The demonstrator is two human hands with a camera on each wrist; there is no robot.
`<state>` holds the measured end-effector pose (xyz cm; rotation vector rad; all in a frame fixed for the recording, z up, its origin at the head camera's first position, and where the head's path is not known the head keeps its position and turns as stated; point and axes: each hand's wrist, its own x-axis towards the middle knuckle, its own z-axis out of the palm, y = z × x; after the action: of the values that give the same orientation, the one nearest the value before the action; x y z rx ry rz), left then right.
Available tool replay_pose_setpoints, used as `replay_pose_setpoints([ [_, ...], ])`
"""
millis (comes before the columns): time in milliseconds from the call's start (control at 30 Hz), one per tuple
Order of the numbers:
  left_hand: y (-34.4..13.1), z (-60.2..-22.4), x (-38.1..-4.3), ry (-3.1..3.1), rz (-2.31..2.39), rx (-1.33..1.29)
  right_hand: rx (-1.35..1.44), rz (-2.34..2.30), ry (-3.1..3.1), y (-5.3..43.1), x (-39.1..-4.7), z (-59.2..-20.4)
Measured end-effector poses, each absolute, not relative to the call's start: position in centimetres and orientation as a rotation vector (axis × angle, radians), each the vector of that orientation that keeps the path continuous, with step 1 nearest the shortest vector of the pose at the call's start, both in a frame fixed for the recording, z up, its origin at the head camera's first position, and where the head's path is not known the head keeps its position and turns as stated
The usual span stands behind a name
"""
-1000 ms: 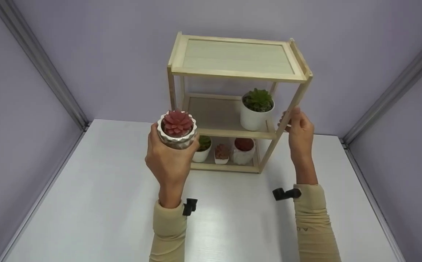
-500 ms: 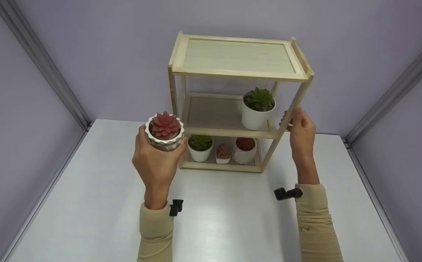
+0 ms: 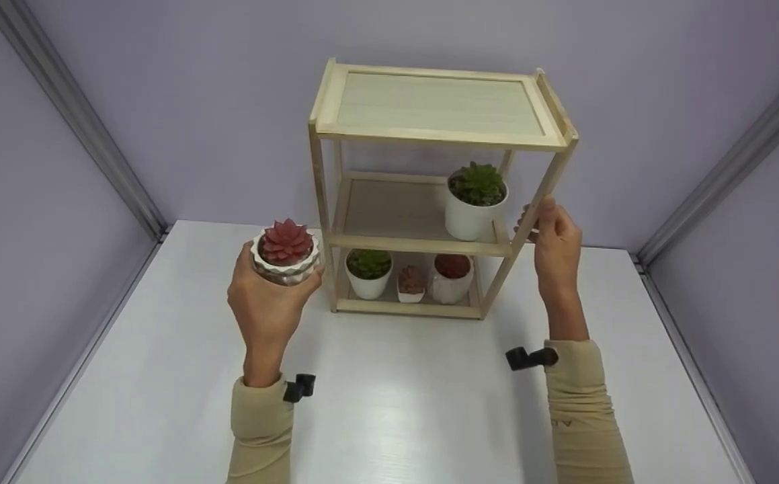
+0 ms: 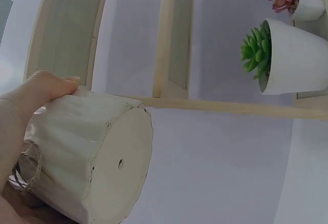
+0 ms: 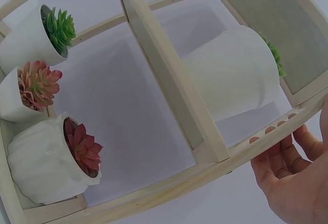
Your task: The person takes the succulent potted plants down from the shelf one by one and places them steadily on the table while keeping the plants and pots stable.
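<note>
My left hand (image 3: 265, 302) grips a red succulent in a white scalloped pot (image 3: 287, 269), to the left of the wooden shelf's front left post. The left wrist view shows the bottom of this pot (image 4: 123, 165) with a small hole in it, and twine by my fingers. At the other side, my right hand (image 3: 556, 252) holds the right post (image 3: 538, 202) of the wooden shelf (image 3: 423, 245), fingertips on the wood (image 5: 266, 144). A green succulent in a white pot (image 3: 471, 216) stands at the right end of the middle board.
On the bottom board stand a green succulent (image 3: 369, 275), a small pinkish succulent (image 3: 411, 286) and a red succulent in a white pot (image 3: 451, 286). The shelf stands on a white table (image 3: 389, 390), before a pale wall (image 3: 228, 121).
My left hand has moved left and slightly down with the potted red succulent, from in front of the shelf to beside its left post. The right hand stays on the right post.
</note>
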<state>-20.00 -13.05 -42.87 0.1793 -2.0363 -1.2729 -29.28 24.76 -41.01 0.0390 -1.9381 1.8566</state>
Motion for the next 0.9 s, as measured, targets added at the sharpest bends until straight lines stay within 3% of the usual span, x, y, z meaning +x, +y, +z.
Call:
replay_pose_setpoints([
  [900,-17.7,-49.8,-23.7,-2.229,-1.423,0.207,0.036,1.868,-1.961,24.8,-29.0,-40.8],
])
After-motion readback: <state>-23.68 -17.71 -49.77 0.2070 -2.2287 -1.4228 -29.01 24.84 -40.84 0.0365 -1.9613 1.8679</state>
